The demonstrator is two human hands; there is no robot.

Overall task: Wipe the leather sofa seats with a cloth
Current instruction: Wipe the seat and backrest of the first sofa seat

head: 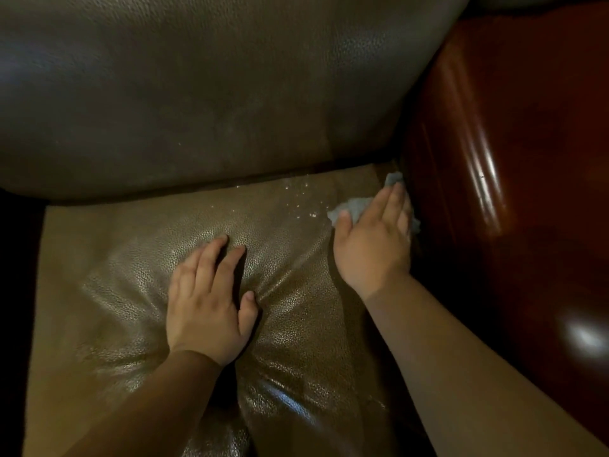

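Head view, looking down at a brown leather sofa seat filling the lower half of the frame, with the backrest across the top and a glossy reddish wooden armrest down the right side.

The right hand, right of centre, is lying flat with fingers straight and close together, pressing a pale grey-blue cloth onto the seat's far right corner, just beside the armrest. The left hand, at lower centre, is resting open on the seat with fingers loosely spread, denting the cushion; it is holding nothing.

Small droplets are glinting on the leather just left of the cloth, so that patch looks not yet wiped. The leather near the bottom is shining, possibly damp, though that may be only light. The job appears partway through at best.

Most of the cloth is hidden under the hand. The seat's left edge is sinking into darkness, and any other seats are out of frame.
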